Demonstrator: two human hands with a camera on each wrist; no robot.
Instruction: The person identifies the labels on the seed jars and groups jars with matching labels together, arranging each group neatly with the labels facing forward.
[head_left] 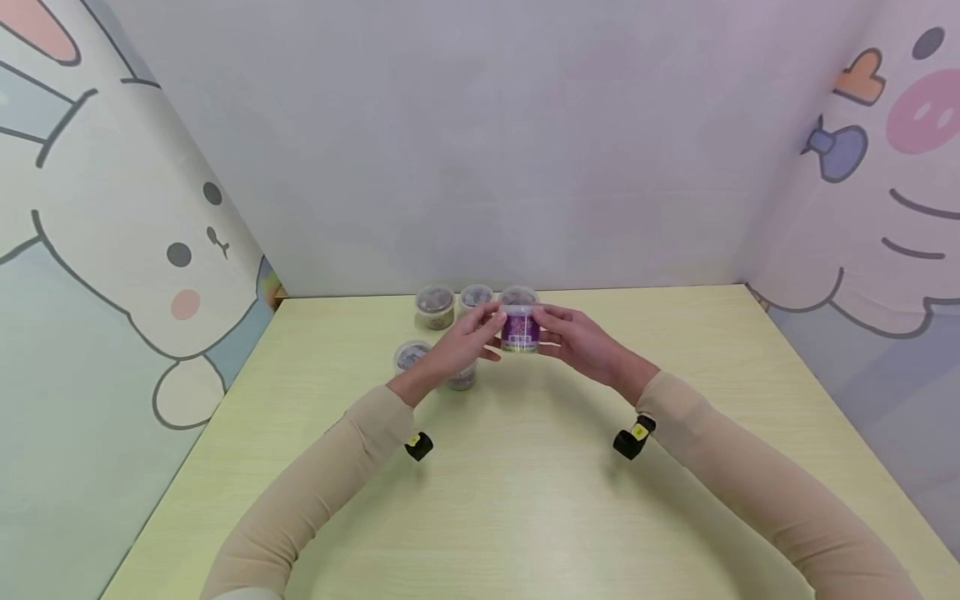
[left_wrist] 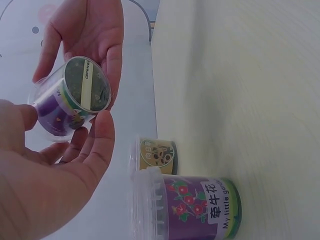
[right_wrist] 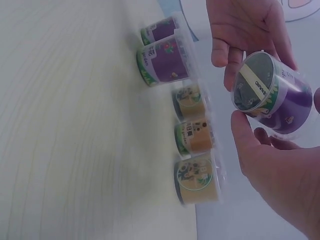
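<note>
A small clear-lidded tub with a purple label [head_left: 520, 330] is held above the table between both hands. My left hand [head_left: 459, 340] grips its left side, with thumb and fingers around it. On the opposite side, my right hand [head_left: 587, 343] grips it the same way. The wrist views show its dark underside [left_wrist: 87, 82] with a pale printed strip across it; the tub is tilted there. Under and beside the left forearm stand more lidded tubs, among them a purple one with red flowers [left_wrist: 192, 207] and a tan one [left_wrist: 156, 155].
Several tubs stand at the table's back left: purple ones [right_wrist: 162, 62] and tan ones [right_wrist: 196, 180]. Part of the group is hidden by the left hand. A pale wall [head_left: 510, 167] rises behind the wooden table [head_left: 517, 500]; cartoon-printed panels [head_left: 862, 208] flank it.
</note>
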